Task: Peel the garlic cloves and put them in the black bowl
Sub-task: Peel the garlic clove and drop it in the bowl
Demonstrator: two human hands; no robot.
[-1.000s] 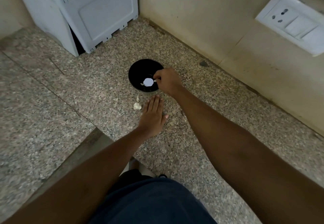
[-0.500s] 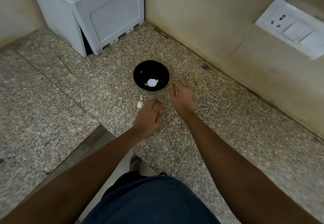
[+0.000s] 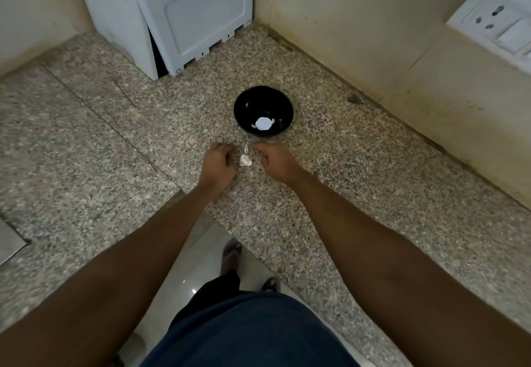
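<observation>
The garlic cloves [image 3: 246, 160] lie unpeeled on the speckled table [image 3: 359, 194], just in front of the black bowl [image 3: 263, 99], which already holds a few pale pieces. The left hand [image 3: 217, 165] and right hand [image 3: 275, 158] flank them with fingers curled; whether either has hold of anything cannot be told. A hurried pinch could flick the small cloves away, or knock the bowl.
</observation>
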